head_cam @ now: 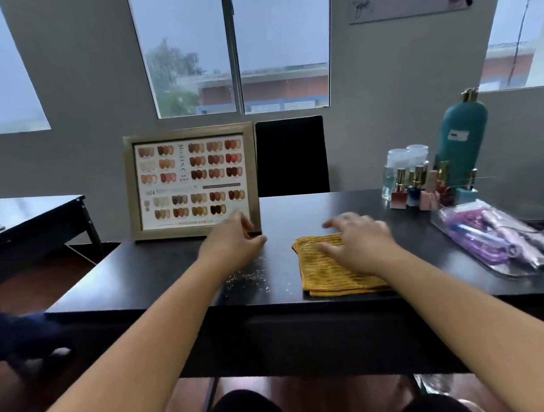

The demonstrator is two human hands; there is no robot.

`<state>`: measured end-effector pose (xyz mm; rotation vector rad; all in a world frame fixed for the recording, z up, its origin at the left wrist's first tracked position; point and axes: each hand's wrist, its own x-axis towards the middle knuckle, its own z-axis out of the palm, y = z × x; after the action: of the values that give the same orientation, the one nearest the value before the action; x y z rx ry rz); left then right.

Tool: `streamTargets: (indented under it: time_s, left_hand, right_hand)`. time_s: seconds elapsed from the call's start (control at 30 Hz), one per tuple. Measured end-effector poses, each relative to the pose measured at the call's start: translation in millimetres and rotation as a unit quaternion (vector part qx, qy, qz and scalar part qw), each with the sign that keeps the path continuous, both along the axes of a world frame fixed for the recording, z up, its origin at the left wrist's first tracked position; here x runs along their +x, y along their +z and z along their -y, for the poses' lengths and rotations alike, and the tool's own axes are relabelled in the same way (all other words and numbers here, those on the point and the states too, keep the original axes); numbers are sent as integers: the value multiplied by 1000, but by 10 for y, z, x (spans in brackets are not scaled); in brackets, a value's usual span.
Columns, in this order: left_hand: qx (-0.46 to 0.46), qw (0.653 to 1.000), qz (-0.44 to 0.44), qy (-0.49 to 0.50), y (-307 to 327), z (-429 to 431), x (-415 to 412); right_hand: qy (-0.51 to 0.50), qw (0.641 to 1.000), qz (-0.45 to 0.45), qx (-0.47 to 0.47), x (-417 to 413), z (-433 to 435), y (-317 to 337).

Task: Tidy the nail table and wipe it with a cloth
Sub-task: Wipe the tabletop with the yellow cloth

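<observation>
A folded yellow cloth (330,272) lies on the black nail table (146,272), near its front edge. My right hand (357,241) rests flat on the cloth's far part, fingers spread. My left hand (234,240) hovers just left of the cloth, in front of the lower right corner of a framed nail colour chart (191,182); its fingers are loosely bent and hold nothing. Glitter specks (246,278) are scattered on the table between my forearms.
Several nail polish bottles (420,189), clear jars (400,168) and a teal bottle (462,134) stand at the back right. A clear tray (452,228) with purple tools sits at the right edge. A black chair back (291,156) is behind the table. Another table (26,216) stands left.
</observation>
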<state>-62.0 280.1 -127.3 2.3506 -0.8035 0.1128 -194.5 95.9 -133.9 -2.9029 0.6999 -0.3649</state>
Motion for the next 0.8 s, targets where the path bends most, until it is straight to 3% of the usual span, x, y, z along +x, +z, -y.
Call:
streamTargets:
  time_s: [0.1,0.17,0.37,0.57,0.8]
  left_hand:
    - [2,1000,23,16,-118,-337,237]
    - [26,998,44,44,-202,-578,413]
    - [74,991,23,112,-418,-987,697]
    - [103,987,46,113,-462,-965,712]
    - [85,989,43,114,-485,-981,765]
  right_hand:
    - [16,989,-132,58,26,-242,-163]
    - [0,986,-161,47,23,-303,-265]
    - [-15,992,-120,30,69,-312,-314]
    - [-39,993,-67,89,273,-380,-215]
    - [87,989,-107,60,579,-1073,-281]
